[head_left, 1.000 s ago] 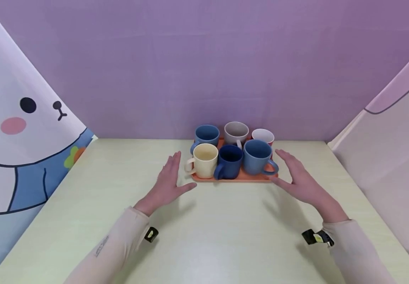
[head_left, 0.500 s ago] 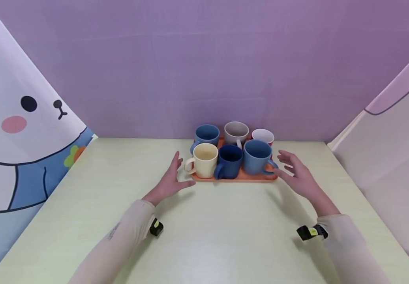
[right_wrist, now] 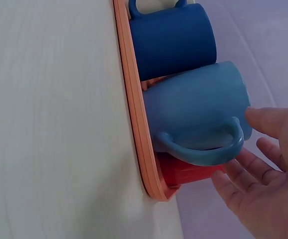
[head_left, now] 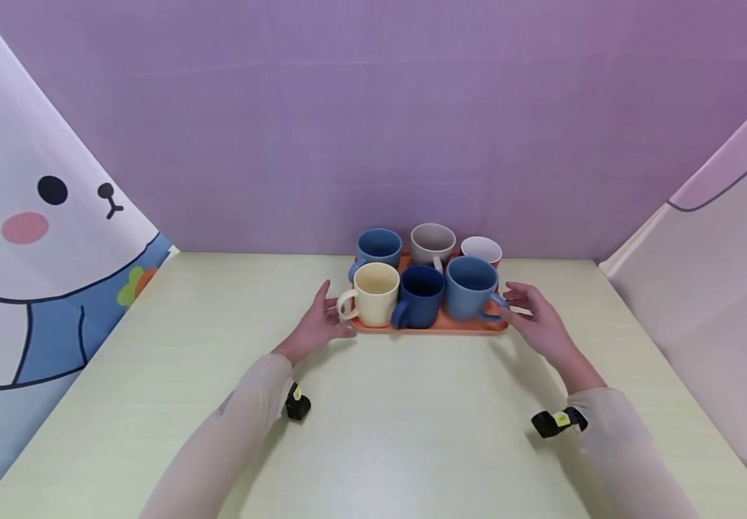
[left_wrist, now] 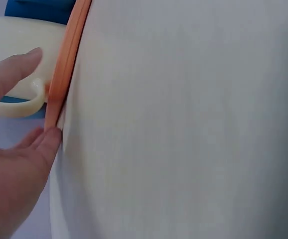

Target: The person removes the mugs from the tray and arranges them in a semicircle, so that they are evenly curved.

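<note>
An orange tray [head_left: 441, 329] bears several mugs in two rows. At its left end my left hand [head_left: 317, 324] reaches in beside the cream mug [head_left: 377, 297]; in the left wrist view a fingertip touches the low corner of the tray [left_wrist: 63, 79], and another finger is extended in front of the cream mug. My right hand [head_left: 541, 326] is at the right end, near the handle of the light blue mug [head_left: 469, 290]. In the right wrist view its fingers are spread and loosely bent around the handle side, gripping nothing. A navy mug [head_left: 421, 299] stands between the front mugs.
Behind stand a blue mug [head_left: 379, 245], a grey mug [head_left: 432, 241] and a red mug [right_wrist: 186, 169] with a white inside. The tray is close to the purple backdrop [head_left: 373, 130]. Pale tabletop [head_left: 386, 425] extends in front; printed cloths hang at both sides.
Both hands have moved in toward the tray's ends. The right fingers have become more bent, and the left hand has come closer to the cream mug's handle. Tray and mugs keep their places.
</note>
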### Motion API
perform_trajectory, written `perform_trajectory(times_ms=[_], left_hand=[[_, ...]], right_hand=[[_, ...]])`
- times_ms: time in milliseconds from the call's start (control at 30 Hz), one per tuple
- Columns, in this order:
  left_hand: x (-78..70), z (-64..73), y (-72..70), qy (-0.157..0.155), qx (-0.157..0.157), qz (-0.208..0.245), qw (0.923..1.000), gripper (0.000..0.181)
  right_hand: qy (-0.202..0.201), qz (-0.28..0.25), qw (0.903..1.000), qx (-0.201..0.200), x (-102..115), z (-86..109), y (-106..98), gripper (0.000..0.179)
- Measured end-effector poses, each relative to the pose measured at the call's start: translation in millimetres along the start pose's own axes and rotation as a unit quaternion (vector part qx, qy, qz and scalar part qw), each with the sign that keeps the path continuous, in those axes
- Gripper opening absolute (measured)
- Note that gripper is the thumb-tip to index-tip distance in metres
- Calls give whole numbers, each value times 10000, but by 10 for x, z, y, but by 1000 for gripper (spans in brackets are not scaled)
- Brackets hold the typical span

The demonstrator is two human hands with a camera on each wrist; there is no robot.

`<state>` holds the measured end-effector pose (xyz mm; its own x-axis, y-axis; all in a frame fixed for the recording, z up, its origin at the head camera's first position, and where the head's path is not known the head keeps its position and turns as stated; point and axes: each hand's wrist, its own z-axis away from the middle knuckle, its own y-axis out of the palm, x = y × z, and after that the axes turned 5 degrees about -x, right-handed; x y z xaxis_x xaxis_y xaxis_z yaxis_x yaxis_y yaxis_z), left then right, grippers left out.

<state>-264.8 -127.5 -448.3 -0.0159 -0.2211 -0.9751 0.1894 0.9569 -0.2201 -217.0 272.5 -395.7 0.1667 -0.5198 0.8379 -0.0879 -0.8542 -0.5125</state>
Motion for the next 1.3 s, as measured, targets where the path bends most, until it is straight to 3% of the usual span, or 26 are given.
perform_trajectory(times_ms=[300, 633, 933, 1167, 1300], left_hand=[[71, -139, 15, 51, 293, 83, 9995, 113], [106, -174, -15, 55, 77, -309, 9995, 105], [118, -183, -8, -18, 178, -113, 9998, 92], [78, -179, 11, -72, 142, -240, 9996, 90], [73, -179, 27, -70, 142, -273, 9995, 88]], right_hand=[[210, 7, 9997, -150, -40, -23, 2, 45], [670, -547, 9961, 167, -136, -74, -33, 47], [759, -865, 9928, 335, -162, -111, -49, 46], [937, -1606, 9812, 514, -168, -140, -43, 46], [1021, -1397, 9834, 544, -147, -137, -41, 49]])
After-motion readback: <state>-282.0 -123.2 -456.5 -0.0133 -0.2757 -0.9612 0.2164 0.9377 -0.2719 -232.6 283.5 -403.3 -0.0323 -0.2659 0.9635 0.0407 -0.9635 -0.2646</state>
